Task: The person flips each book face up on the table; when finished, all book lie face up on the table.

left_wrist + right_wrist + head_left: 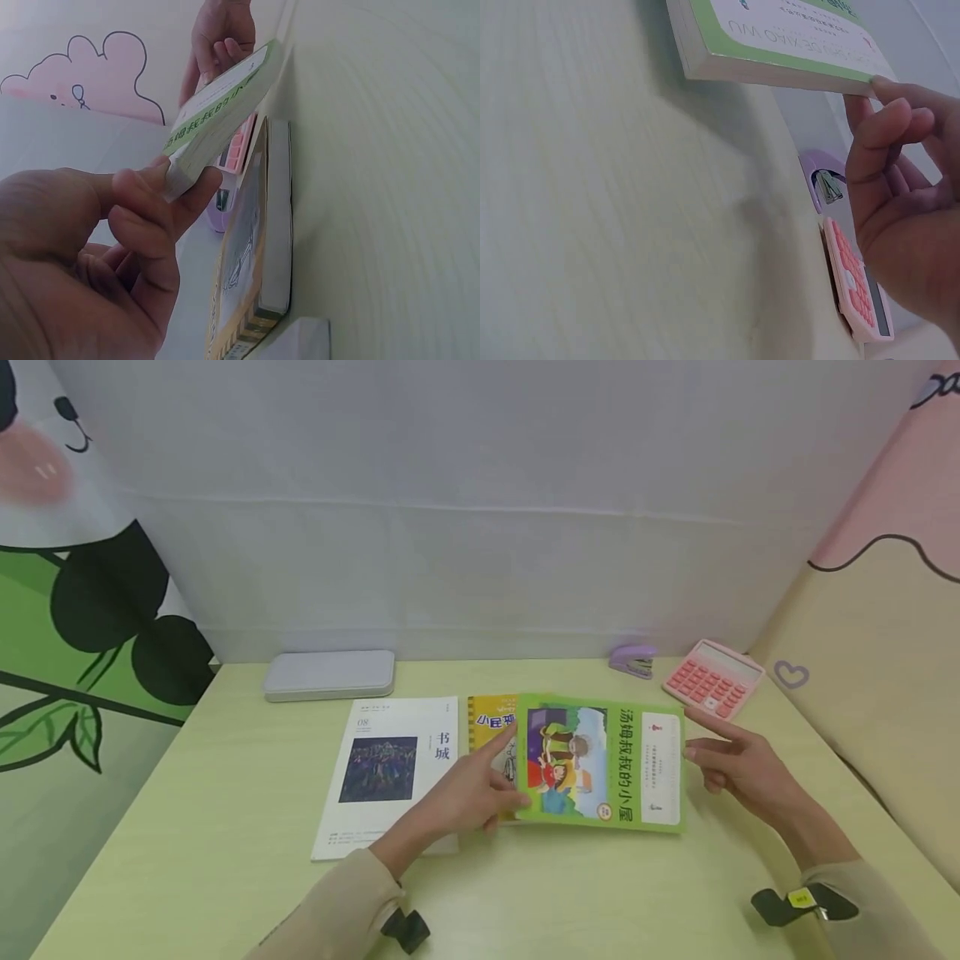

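Observation:
A green picture-covered paperback [573,768] is held up between both hands, its cover facing up. On its left edge, my left hand [472,789] pinches it between thumb and fingers. The right hand [738,764] grips the opposite edge near the far corner, also seen at the book's corner in the right wrist view. Beneath and partly hidden by it lies a yellow book [492,714]. In the left wrist view, a gap shows between the green book [217,109] and the yellow book [244,259] on the table. A white magazine [442,793] lies left of the yellow book.
A light grey flat case [330,675] lies at the table's back left. Toward the back right are a purple stapler [632,661] and a pink calculator [715,679]. A pale curtain [480,577] hangs behind the table [562,893].

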Demonstrator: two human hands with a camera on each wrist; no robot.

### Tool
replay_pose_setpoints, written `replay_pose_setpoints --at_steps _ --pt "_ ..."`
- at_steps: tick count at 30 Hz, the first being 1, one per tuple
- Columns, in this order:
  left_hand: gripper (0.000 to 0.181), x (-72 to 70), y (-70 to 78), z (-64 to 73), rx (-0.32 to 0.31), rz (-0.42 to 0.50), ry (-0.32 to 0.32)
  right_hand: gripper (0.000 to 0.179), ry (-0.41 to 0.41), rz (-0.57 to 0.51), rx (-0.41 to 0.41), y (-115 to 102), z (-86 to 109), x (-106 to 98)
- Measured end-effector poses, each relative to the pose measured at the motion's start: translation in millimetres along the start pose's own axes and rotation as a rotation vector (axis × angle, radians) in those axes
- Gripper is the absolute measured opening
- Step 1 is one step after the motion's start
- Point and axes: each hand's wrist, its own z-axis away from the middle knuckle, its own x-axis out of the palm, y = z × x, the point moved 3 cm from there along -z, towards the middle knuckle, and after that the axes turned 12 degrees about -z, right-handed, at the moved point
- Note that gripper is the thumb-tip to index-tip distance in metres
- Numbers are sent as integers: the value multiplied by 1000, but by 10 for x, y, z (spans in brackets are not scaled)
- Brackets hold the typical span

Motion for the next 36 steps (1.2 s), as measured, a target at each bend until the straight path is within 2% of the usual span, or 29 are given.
replay_pose_setpoints --at_steps 6,11,21,28,36 --pt "102 -20 -37 -8 -2 7 -2 81 -8 274 45 22 -13 46" --pt "103 -24 -78 -33 2 7 -25 82 3 367 52 26 -54 68" --pt "108 -66 -198 -77 9 63 -201 85 -10 386 132 80 -153 117" --pt "107 -70 -222 -99 -3 52 -228 83 -24 414 158 137 -191 86" --pt "110 -80 -248 -128 -6 33 -257 82 -47 376 187 208 -223 100"
